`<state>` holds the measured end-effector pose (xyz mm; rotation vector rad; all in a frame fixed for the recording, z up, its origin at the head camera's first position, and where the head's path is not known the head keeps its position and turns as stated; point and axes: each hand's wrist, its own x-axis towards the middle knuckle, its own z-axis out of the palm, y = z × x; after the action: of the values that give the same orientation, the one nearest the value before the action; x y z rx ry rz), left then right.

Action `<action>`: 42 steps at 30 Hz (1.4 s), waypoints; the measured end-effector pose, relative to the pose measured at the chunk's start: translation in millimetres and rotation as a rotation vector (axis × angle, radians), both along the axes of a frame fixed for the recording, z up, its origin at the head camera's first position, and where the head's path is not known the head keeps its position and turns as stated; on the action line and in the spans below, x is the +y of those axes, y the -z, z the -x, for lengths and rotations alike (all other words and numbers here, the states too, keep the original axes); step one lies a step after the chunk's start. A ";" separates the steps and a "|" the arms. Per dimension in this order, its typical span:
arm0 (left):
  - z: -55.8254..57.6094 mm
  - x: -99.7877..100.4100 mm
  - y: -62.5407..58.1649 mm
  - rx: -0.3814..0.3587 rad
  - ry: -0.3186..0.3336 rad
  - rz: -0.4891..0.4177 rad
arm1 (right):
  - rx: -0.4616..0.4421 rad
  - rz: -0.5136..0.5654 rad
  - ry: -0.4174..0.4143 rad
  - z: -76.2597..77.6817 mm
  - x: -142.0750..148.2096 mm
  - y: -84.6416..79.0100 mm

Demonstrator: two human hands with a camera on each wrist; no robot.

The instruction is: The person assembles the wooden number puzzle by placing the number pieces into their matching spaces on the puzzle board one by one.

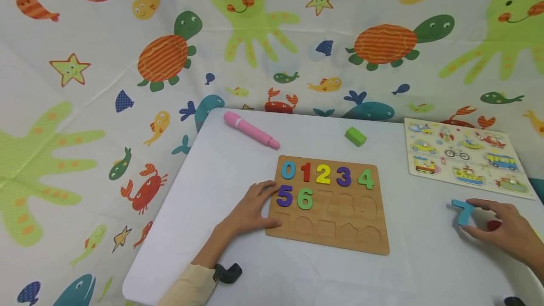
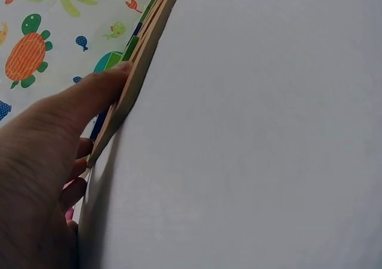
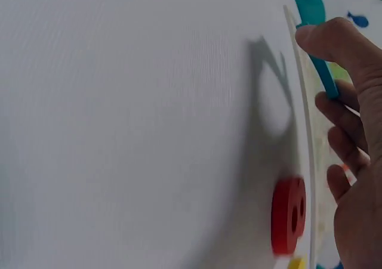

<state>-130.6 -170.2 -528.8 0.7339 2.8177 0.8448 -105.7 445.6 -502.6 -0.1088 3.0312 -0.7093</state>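
Note:
My right hand (image 1: 507, 228) pinches a blue number seven (image 1: 463, 211) between thumb and fingers, held over the right side of the table. Below that hand lies a red number eight (image 3: 289, 215), mostly covered by it in the head view. At the table's middle is a wooden number puzzle board (image 1: 327, 240). Coloured numbers zero to six sit in its upper two rows; the other outlined recesses are bare. My left hand (image 1: 250, 209) holds the board's left edge, its thumb (image 2: 110, 90) on top and the other fingers along the side.
A pink marker-like stick (image 1: 252, 130) lies at the back left, and a green block (image 1: 355, 137) behind the board. A vehicle picture puzzle (image 1: 461, 152) lies at the back right. A bit of yellow (image 3: 296, 263) shows near the red eight. A sea-animal cloth hangs behind.

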 end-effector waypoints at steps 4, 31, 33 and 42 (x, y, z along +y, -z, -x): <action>-0.4 0.3 2.4 0.003 -0.002 -0.003 | 0.035 0.054 -0.012 9.9 -20.1 0.4; -1.8 0.1 1.8 -0.016 -0.011 -0.002 | 0.228 0.250 -0.196 47.3 -202.0 15.0; -1.6 0.1 1.2 -0.015 -0.011 -0.003 | 0.218 0.268 -0.197 46.0 -211.2 16.4; -1.0 -0.4 -0.7 -0.003 -0.005 -0.010 | 0.217 0.290 -0.273 40.1 -243.4 24.2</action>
<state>-129.6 -170.6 -528.1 0.7262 2.8164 0.8612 -145.8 202.2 -526.8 -0.6308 2.9926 -1.1685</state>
